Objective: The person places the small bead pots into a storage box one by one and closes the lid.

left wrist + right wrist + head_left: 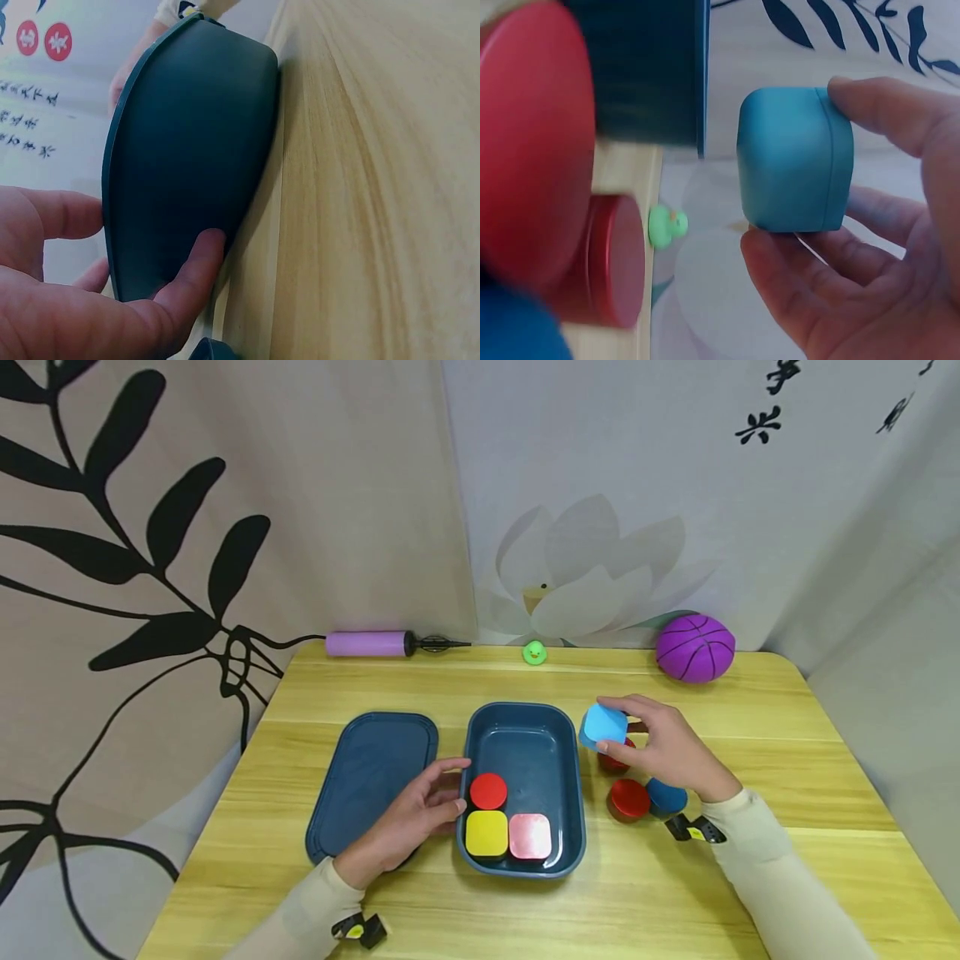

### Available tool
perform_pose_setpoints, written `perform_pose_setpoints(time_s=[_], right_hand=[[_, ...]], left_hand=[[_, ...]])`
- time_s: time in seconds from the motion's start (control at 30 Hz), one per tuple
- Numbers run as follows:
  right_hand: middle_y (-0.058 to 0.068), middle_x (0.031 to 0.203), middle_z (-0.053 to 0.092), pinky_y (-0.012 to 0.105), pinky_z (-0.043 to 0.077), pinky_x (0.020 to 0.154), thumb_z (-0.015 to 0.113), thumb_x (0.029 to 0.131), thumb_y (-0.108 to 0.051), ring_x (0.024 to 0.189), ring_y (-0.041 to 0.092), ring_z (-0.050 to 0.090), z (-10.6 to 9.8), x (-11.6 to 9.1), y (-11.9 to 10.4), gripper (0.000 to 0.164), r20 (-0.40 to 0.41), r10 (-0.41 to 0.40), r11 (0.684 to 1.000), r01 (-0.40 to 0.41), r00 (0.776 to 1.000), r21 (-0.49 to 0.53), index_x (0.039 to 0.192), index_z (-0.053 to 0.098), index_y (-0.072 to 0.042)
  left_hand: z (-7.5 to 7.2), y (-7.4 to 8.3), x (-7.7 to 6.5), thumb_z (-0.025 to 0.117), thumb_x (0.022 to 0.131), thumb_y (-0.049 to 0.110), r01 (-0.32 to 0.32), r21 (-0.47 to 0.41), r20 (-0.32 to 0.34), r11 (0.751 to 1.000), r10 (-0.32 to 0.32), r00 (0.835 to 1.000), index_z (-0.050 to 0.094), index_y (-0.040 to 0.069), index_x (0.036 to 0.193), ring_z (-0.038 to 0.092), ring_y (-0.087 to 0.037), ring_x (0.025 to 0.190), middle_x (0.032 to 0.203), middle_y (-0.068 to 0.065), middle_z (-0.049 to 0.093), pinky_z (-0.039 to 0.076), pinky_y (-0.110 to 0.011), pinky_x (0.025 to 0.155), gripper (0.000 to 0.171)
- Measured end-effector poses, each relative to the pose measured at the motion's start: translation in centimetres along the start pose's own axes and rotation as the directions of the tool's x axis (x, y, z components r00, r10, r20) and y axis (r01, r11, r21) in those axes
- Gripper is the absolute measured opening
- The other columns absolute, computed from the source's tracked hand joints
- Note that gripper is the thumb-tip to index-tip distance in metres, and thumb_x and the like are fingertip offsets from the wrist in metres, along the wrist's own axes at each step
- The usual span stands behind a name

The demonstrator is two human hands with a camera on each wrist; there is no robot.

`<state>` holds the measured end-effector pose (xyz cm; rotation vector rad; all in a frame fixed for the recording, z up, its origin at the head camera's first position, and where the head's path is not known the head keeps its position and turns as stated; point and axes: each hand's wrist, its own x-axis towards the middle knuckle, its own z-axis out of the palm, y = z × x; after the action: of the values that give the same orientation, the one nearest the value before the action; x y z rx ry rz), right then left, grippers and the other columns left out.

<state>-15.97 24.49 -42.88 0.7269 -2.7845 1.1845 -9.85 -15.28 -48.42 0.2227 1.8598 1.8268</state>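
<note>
Writing: black brush characters (782, 375) upper right on the backdrop (360, 510); pale characters on two red discs (58, 41) in the left wrist view (too stylised to read). Right hand (671, 745): thumb and fingertips pinch a light-blue box (603, 727), held above the tabletop (600, 910), just outside the right rim of a dark blue container (532, 764). Left hand (408, 822): fingers apart, touching the container's left wall. At its near end: red round box (488, 791), yellow box (487, 833), pink box (530, 837). Container floor shows at the far end and right side. Two loose red round boxes (628, 802) and a blue round box (667, 797) stand near the right hand. Wood shows between container and far edge, where a green duck (534, 652) sits.
</note>
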Motion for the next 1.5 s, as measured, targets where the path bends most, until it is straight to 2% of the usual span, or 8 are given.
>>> perform_pose_setpoints(time_s=[0.27, 0.33, 0.5, 0.57, 0.7, 1.0, 1.37, 1.5], right_hand=[[0.006, 0.130, 0.070, 0.050, 0.063, 0.088, 0.087, 0.090, -0.033, 0.108, 0.022, 0.068, 2.5, 1.1, -2.2, 0.066, 0.056, -0.057, 0.998, 0.058, 0.997, -0.022, 0.146, 0.063, -0.007], [0.005, 0.129, 0.071, 0.044, 0.064, 0.082, 0.087, 0.090, -0.036, 0.105, 0.021, 0.067, 3.1, 1.3, -2.6, 0.067, 0.076, -0.062, 0.998, 0.063, 0.995, -0.012, 0.146, 0.063, -0.008], [0.002, 0.129, 0.071, 0.036, 0.063, 0.084, 0.085, 0.091, -0.043, 0.107, 0.018, 0.066, 4.8, 1.8, -3.4, 0.067, 0.123, -0.077, 0.997, 0.080, 0.989, -0.017, 0.145, 0.064, -0.010], [0.001, 0.132, 0.070, 0.037, 0.062, 0.090, 0.084, 0.091, -0.045, 0.112, 0.017, 0.067, 5.4, 1.8, -3.6, 0.067, 0.137, -0.082, 0.995, 0.089, 0.987, -0.041, 0.145, 0.065, -0.010], [0.003, 0.137, 0.069, 0.038, 0.062, 0.091, 0.082, 0.091, -0.047, 0.117, 0.020, 0.067, 6.4, 1.8, -4.2, 0.067, 0.162, -0.086, 0.991, 0.101, 0.983, -0.090, 0.145, 0.065, -0.011], [0.001, 0.134, 0.070, 0.034, 0.060, 0.089, 0.078, 0.094, -0.048, 0.115, 0.016, 0.065, 8.3, 1.5, -5.0, 0.063, 0.248, -0.116, 0.975, 0.158, 0.962, -0.158, 0.145, 0.065, -0.013], [0.000, 0.131, 0.075, 0.049, 0.050, 0.103, 0.079, 0.091, -0.049, 0.120, 0.019, 0.064, 9.8, 0.8, -4.8, 0.058, 0.281, -0.141, 0.949, 0.210, 0.949, -0.235, 0.138, 0.071, -0.016], [0.000, 0.132, 0.074, 0.050, 0.048, 0.105, 0.078, 0.092, -0.049, 0.123, 0.022, 0.065, 9.9, 0.6, -4.8, 0.056, 0.293, -0.140, 0.939, 0.220, 0.946, -0.263, 0.138, 0.071, -0.018]], left_hand=[[-0.1, 0.1, 0.2, 0.065, 0.105, 0.015, 0.005, 0.015, 0.008, 1.000, -0.005, 1.000, 0.036, 0.016, 0.163, 0.056, -0.035, 0.138, 0.159, -0.023, 0.045, 0.059, -0.041, 0.095, 0.065], [-0.1, 0.1, 0.2, 0.064, 0.105, 0.014, 0.003, 0.015, 0.010, 1.000, -0.004, 1.000, 0.036, 0.016, 0.162, 0.057, -0.034, 0.137, 0.159, -0.023, 0.045, 0.059, -0.041, 0.095, 0.064], [-0.1, -0.1, 0.3, 0.063, 0.104, 0.012, 0.003, 0.012, 0.000, 1.000, -0.003, 1.000, 0.038, 0.018, 0.162, 0.059, -0.031, 0.133, 0.158, -0.022, 0.046, 0.058, -0.039, 0.093, 0.063], [0.0, -0.1, 0.2, 0.063, 0.104, 0.012, 0.002, 0.013, -0.004, 1.000, -0.002, 1.000, 0.038, 0.018, 0.161, 0.059, -0.031, 0.132, 0.158, -0.022, 0.046, 0.058, -0.039, 0.092, 0.063], [0.0, -0.1, 0.2, 0.063, 0.104, 0.014, 0.000, 0.020, -0.004, 1.000, 0.000, 1.000, 0.038, 0.019, 0.162, 0.058, -0.032, 0.132, 0.158, -0.022, 0.045, 0.058, -0.039, 0.093, 0.063], [0.0, -0.2, 0.1, 0.062, 0.106, 0.015, 0.007, 0.010, 0.008, 1.000, -0.007, 1.000, 0.035, 0.020, 0.163, 0.058, -0.030, 0.132, 0.159, -0.022, 0.044, 0.057, -0.038, 0.095, 0.064], [-0.1, -0.3, 0.0, 0.062, 0.106, 0.014, 0.002, 0.006, 0.021, 1.000, -0.002, 1.000, 0.032, 0.018, 0.164, 0.057, -0.032, 0.134, 0.158, -0.024, 0.043, 0.056, -0.038, 0.094, 0.065], [0.0, -0.2, 0.0, 0.061, 0.106, 0.014, -0.001, 0.006, 0.024, 1.000, 0.001, 1.000, 0.032, 0.018, 0.164, 0.057, -0.030, 0.132, 0.158, -0.024, 0.043, 0.056, -0.038, 0.094, 0.065]])
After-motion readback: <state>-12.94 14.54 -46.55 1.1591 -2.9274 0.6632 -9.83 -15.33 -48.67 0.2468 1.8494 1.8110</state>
